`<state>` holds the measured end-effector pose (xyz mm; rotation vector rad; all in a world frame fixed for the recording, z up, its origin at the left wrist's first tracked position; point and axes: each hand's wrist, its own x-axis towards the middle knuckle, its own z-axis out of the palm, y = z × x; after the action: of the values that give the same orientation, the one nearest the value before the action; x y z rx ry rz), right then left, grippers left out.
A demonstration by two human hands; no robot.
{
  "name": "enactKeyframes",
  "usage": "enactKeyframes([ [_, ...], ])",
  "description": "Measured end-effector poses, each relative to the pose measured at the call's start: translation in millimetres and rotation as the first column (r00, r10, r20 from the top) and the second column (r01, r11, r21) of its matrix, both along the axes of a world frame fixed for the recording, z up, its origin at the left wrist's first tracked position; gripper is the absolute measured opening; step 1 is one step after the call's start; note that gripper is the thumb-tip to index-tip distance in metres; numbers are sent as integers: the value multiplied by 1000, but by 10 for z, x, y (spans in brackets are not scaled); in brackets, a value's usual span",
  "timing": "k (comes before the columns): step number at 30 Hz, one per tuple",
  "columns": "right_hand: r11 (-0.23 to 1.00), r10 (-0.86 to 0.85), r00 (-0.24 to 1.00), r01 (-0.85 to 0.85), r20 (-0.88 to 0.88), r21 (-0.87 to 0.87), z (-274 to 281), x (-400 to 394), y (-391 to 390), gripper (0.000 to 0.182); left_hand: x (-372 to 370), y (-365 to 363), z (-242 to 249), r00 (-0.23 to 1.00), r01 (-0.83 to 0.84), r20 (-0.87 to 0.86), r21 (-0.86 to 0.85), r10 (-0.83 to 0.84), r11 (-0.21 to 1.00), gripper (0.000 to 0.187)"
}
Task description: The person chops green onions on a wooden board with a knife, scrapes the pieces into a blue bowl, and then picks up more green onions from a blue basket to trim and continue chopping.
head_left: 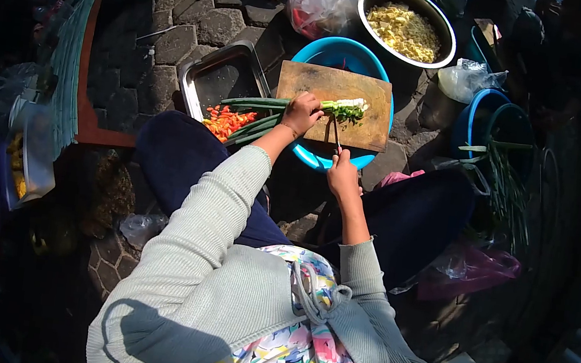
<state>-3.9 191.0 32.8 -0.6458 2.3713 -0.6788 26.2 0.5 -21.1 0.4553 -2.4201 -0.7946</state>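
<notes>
My left hand (303,113) is closed around a bunch of spring onions (254,120), pressing it onto a wooden cutting board (310,79). Long green stalks trail out to the left, over the metal tray's edge. In my right hand (344,176) is the handle of a knife (336,130), its blade beside the cut end of the bunch. White and green chopped pieces (350,109) lie on the board to the right of my left fingers. Under the board is a blue basin (330,51), whose rim holds it up.
A rectangular metal tray (228,72) with chopped red pieces (229,123) sits left of the board. Behind are a metal bowl (361,5) of yellow pieces and a plastic bag (327,1). More spring onions (506,193) hang over a tub at right. Paving stones (220,26) form the ground.
</notes>
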Motion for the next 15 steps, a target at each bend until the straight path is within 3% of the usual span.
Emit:
enactKeyframes([
  [5, 996, -7, 995, -2, -97, -92, 92, -70, -200, 20, 9, 34, 22, 1000, -13, -3, -12, 13, 1000, 16],
  [10, 999, 0, 996, -3, -86, -40, 5, -79, -290, 20, -10, 9, 57, 1000, -3, 12, -22, 3, 1000, 14],
  [15, 994, 9, 999, -14, -42, -106, -169, -143, -433, 20, -3, 0, 35, 1000, -9, -27, -7, 8, 1000, 14],
])
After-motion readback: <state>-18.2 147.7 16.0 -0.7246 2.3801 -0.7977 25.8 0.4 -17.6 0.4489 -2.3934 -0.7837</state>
